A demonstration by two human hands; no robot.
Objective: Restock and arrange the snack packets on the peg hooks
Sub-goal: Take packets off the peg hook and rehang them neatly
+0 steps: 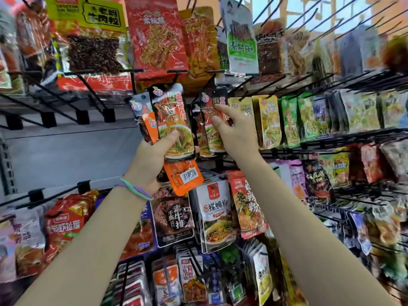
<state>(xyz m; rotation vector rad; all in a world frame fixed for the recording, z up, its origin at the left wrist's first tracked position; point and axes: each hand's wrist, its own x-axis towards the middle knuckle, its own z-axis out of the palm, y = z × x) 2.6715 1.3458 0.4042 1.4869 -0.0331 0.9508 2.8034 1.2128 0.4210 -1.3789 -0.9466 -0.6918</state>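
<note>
My left hand (152,157) grips a fanned bunch of red-and-black snack packets (172,120), raised in front of the rack at centre; an orange packet (183,176) with a barcode sticks out below the hand. My right hand (231,131) is just to the right, thumb and fingers pinching an identical red-and-black packet (209,120) that hangs with others at a peg hook in the middle row. The hook itself is hidden behind the packets. A purple and green band circles my left wrist.
Bare black peg hooks (88,93) jut out at the left over a grey back panel (66,151). Yellow and green packets (269,120) hang right of my right hand. Larger red packets (154,36) hang above, white and black ones (212,208) below.
</note>
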